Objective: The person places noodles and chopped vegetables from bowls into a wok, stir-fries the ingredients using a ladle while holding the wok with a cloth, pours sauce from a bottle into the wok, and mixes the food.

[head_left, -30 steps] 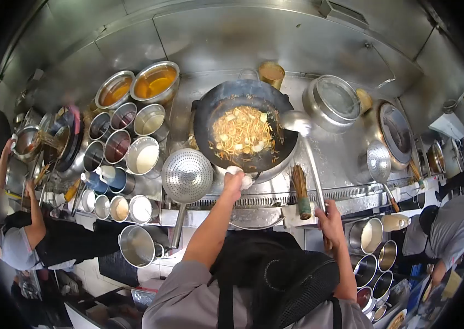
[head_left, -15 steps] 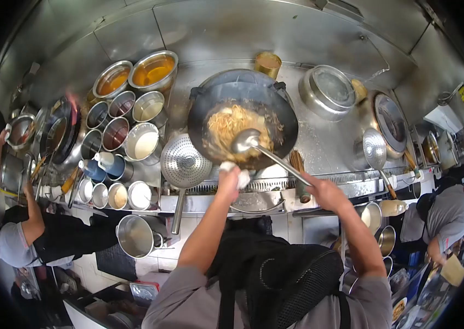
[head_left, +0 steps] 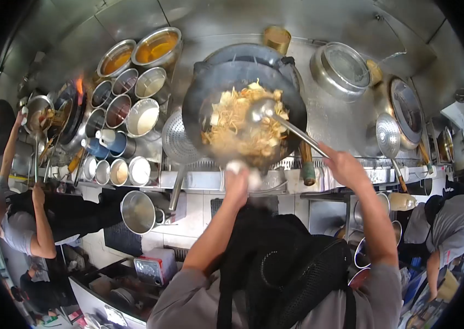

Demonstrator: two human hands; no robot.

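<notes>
In the head view, a dark wok (head_left: 192, 112) holds steaming noodles (head_left: 245, 120) mixed with pale leafy pieces. My left hand (head_left: 237, 185) is closed round a white cloth (head_left: 253, 178) at the wok's near edge. The cloth hides whatever part of the wok it covers. My right hand (head_left: 346, 165) grips the long handle of a steel ladle (head_left: 293, 129), whose round bowl is among the noodles on the right side. A perforated skimmer (head_left: 178, 137) lies just left of the wok.
Sauce pots (head_left: 143, 117) and two bowls of orange liquid (head_left: 158, 49) crowd the left. A lidded pot (head_left: 340, 68), bamboo brush (head_left: 308, 171) and second skimmer (head_left: 387, 134) are to the right. A co-worker (head_left: 29, 219) cooks at far left near a flame (head_left: 79, 90); another person (head_left: 451, 225) stands right.
The wok has tipped and come nearer me, and the noodles are spread wider across it. The ladle has shifted within the wok. My view has also shifted, and a flame shows at the left.
</notes>
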